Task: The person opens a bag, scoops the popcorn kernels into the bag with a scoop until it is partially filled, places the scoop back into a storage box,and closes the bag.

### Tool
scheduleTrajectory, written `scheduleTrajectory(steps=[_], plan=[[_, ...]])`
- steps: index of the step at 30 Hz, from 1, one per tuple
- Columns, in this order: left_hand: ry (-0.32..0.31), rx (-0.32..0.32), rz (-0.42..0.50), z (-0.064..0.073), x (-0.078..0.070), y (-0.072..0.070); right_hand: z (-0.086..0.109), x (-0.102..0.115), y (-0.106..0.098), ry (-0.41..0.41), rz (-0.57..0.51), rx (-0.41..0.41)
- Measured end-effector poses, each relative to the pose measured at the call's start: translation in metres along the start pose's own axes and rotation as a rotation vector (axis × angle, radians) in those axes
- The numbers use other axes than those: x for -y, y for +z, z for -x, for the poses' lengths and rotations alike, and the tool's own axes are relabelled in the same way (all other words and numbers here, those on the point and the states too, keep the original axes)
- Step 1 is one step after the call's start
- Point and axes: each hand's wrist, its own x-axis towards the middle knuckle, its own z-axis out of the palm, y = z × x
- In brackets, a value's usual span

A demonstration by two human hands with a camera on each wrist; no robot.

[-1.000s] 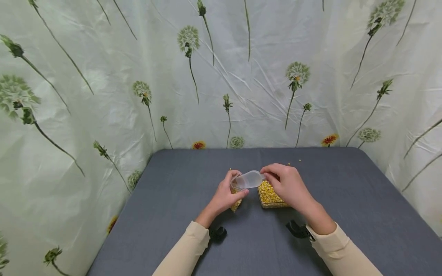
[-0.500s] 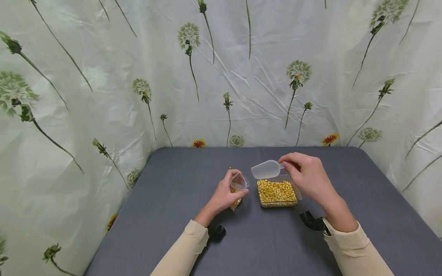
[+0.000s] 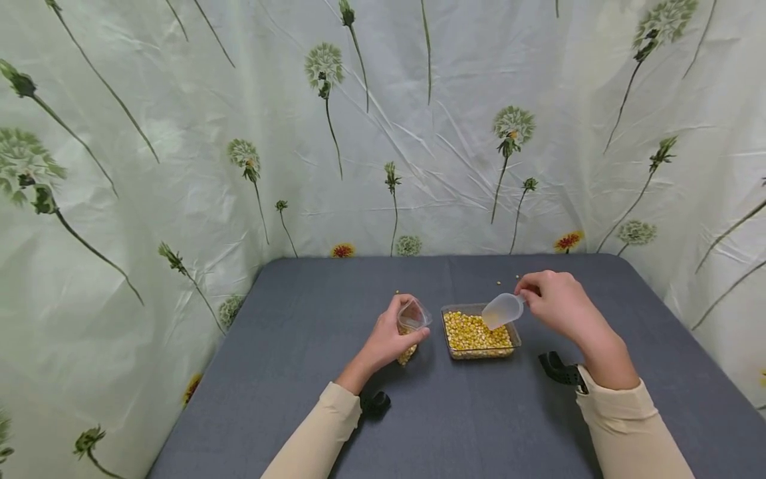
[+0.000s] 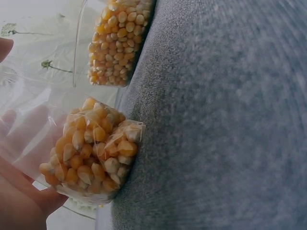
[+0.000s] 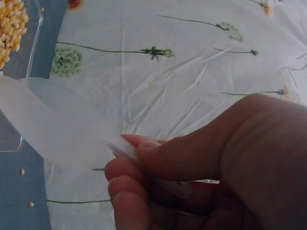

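A clear plastic bag (image 4: 91, 148) partly filled with corn kernels stands on the table, its mouth spread wide. My left hand (image 3: 387, 338) grips the bag around its upper part, thumb on the near side. My right hand (image 3: 561, 305) pinches the handle of a translucent scoop (image 3: 503, 311), tilted with its lip down at the kernels. Below the scoop is a clear rectangular container (image 3: 481, 354) of yellow corn kernels (image 3: 473, 330). In the right wrist view the scoop's handle (image 5: 125, 148) lies between thumb and fingers.
Loose kernels lie on the grey table (image 3: 335, 299), including one (image 3: 499, 283) behind the container and one (image 3: 397, 292) behind the bag. A flower-printed curtain (image 3: 455, 133) hangs behind and at both sides. Black wrist straps (image 3: 559, 369) show below the hands.
The scoop has left the bag's mouth and moved right with my right hand, then tipped down to the container's kernels. My left hand stays in place with the bag.
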Motion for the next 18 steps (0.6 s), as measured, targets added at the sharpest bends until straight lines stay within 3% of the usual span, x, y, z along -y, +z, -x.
scheduleTrajectory(steps=[9, 18], plan=[[-0.023, 0.043, 0.011, 0.004, 0.001, 0.007, 0.014, -0.011, 0.006, 0.032, 0.023, 0.033], [-0.011, 0.006, 0.017, 0.000, 0.000, 0.001, -0.009, 0.005, -0.004, -0.077, 0.148, 0.058]])
